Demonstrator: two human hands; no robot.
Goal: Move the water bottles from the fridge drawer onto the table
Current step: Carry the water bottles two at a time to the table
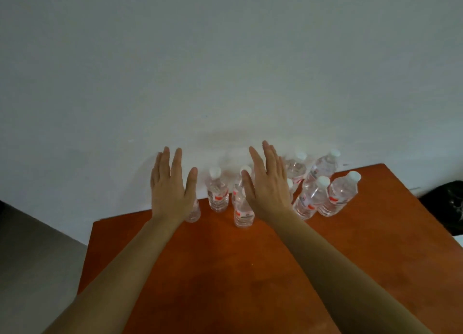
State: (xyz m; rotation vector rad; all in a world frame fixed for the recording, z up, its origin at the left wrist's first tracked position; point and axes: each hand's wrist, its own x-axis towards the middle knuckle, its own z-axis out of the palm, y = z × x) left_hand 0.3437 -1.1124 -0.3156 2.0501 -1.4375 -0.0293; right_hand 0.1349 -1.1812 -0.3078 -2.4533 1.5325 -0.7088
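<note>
Hands flat and empty over the orange-brown surface (250,271), both forearms reaching in from the bottom of the frame. Left hand (171,186) sits left of centre, fingers (177,162) spread wide and straight, palm down, holding nothing. Right hand (268,186) is at centre, fingers (269,155) straight and close together, thumb out to the left, also holding nothing.

Water bottles stand upright along the far edge of the surface, next to the white wall (225,58). Clear plastic, white caps, red-and-white labels. One bottle (194,212) is mostly hidden behind the left hand, only its base showing. Second bottle (217,192) stands in the gap between the hands. Third bottle (242,208) is just left of the right thumb, partly covered by it. Cluster of four (320,183) stands right of the right hand, mid-right of the frame: two at the back near the wall, two in front. Another cap peeks out at the right hand's edge; bottle body hidden.

Dark object (446,208) at the right edge, beyond the surface; too dim to identify. Grey floor (32,246) at lower left.
</note>
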